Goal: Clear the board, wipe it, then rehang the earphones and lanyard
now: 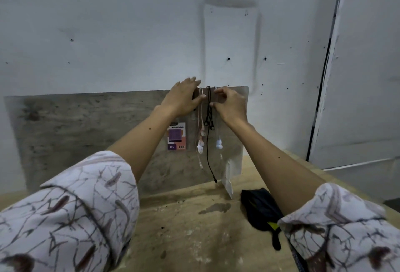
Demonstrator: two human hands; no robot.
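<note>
- A grey board (86,133) leans upright against a pale wall (108,22), its foot on a wooden tabletop (184,228). Near its top right edge, several sets of earphones (200,145) hang down its face: white and pinkish pairs, a black cord (208,141) between them, and a white earbud (219,143) further right.
- Left of the cords, a packaged card holder (176,136) hangs against the board; its lanyard strap is hidden behind the left hand.
- The left hand (184,96) lies flat over the board's top edge, fingers straight, seemingly steadying it.
- The right hand (229,103) has curled fingers pinching at the cords near the top, probably hooking or unhooking one; which cord it grips is unclear.
- What the cords hang from is covered by both hands.
- A pale tag (227,176) dangles at the board's lower right, unreadable.
- A dark cloth (262,211) lies on the tabletop, partly under the right patterned sleeve (337,228).
</note>
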